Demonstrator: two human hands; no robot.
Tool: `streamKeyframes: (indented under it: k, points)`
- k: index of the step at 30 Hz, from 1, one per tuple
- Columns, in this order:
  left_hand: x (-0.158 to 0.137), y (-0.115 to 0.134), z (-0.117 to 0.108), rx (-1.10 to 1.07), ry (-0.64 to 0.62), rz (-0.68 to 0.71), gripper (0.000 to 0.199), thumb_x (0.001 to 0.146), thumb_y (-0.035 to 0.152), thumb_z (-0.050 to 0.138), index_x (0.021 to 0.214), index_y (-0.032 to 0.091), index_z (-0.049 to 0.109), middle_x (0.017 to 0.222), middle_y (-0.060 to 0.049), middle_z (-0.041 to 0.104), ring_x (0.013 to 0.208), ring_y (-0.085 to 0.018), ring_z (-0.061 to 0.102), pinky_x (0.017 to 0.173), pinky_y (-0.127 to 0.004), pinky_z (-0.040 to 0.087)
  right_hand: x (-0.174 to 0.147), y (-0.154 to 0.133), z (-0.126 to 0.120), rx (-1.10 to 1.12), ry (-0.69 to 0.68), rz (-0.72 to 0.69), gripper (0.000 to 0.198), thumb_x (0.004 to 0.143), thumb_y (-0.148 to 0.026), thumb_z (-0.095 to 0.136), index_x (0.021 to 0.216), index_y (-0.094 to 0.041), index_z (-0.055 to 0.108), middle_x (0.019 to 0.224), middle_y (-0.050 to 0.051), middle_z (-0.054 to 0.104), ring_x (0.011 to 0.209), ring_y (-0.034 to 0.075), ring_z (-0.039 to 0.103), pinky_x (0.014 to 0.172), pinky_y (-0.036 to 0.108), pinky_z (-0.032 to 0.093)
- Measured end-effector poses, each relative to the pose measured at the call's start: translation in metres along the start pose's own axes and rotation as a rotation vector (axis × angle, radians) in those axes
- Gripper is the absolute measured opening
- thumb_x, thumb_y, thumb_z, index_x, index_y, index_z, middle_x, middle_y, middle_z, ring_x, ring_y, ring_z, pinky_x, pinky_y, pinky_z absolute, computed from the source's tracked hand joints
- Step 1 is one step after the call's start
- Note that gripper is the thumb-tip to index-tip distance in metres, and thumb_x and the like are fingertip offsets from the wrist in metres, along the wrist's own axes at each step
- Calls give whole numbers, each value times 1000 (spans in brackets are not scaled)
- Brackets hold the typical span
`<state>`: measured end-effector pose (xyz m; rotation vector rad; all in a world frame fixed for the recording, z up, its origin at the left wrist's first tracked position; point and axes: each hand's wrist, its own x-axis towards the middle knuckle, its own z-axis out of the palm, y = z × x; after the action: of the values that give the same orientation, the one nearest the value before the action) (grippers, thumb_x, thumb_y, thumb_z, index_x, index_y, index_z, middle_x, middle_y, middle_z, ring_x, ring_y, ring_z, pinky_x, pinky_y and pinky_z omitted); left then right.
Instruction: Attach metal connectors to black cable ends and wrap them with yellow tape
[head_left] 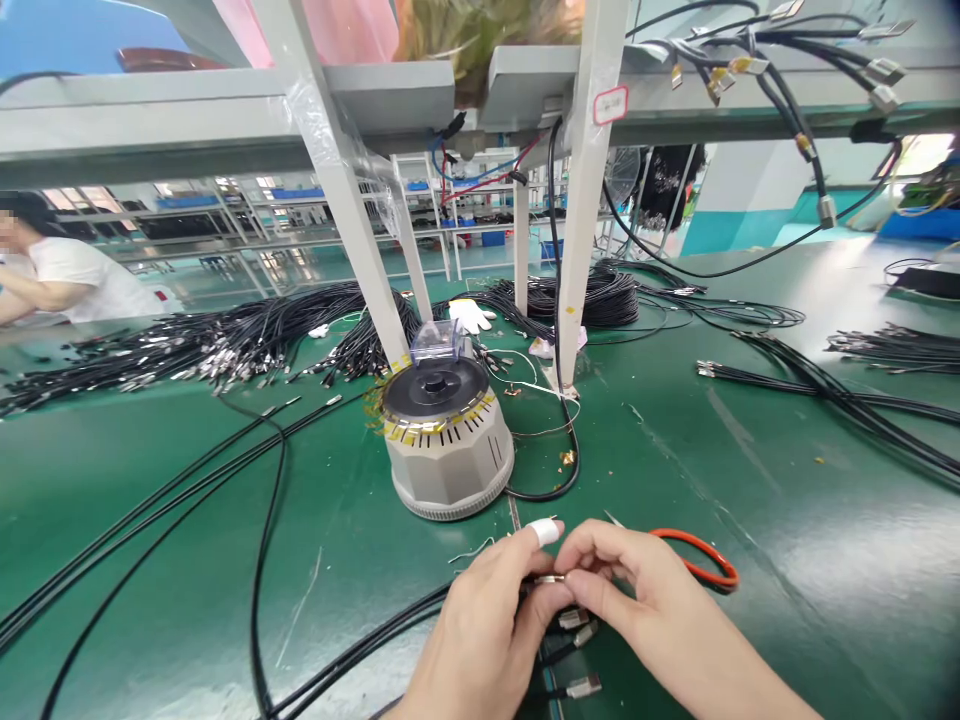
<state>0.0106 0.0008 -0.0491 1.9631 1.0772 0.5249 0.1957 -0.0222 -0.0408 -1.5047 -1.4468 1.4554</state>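
Note:
My left hand [491, 610] is closed around black cable near its metal connector [551, 579], with a white wrap on one fingertip. Thumb and fingers of my right hand [622, 580] pinch at the same connector from the other side. More black cables [375, 640] run in from the left under my left hand. Beneath both hands lie loose connector ends [583, 687]. An orange-red tool handle [701, 560] rests on the table beside my right hand, partly hidden by it. Beyond the hands stands a round grey tape dispenser [450, 470] with yellowish strips around its black top.
A green table [660, 460] carries a large pile of black cables [225, 340] at left and more cable bundles [847, 390] at right. Pale shelf posts [585, 200] rise behind the dispenser. A white glove [471, 316] lies there. At far left sits another person [82, 275].

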Motion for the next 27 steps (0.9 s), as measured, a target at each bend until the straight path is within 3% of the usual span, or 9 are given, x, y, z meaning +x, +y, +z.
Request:
streamKeyframes:
  k: [4,7,16,22,27]
  points:
    - [1,7,-3,-102,-70,-128,9,97,26,50,100,20,56,86,3,66,78,-12,57,75,-20,41,-2,2,1,140,3,37,11,85,-22,55,95,-17,56,80,-1,56,79,13,52,75,26,40]
    - [-2,9,-9,-119,-91,-142,12,95,26,50,89,18,56,82,1,62,73,-12,52,70,-20,39,-3,2,2,201,-31,42,10,84,-18,54,93,-16,53,77,-2,54,78,13,51,75,26,39]
    - [-6,10,-14,-282,-99,-282,9,89,24,57,87,16,53,79,1,65,72,-12,53,69,-22,40,-4,-2,3,127,-27,21,3,82,-17,54,84,-16,51,77,-2,54,76,12,52,72,25,39]
    - [-8,11,-21,-395,-130,-345,10,84,19,58,80,16,49,73,1,60,67,-12,54,63,-23,44,-3,-2,8,128,-33,22,9,82,-18,58,80,-15,49,74,-2,56,73,12,53,71,25,39]
    - [-11,13,-28,-282,-76,-327,11,82,17,64,78,15,54,77,3,67,75,-12,58,71,-22,40,-3,0,13,244,-28,68,17,80,-24,61,78,-16,47,71,-2,57,71,12,54,70,25,39]
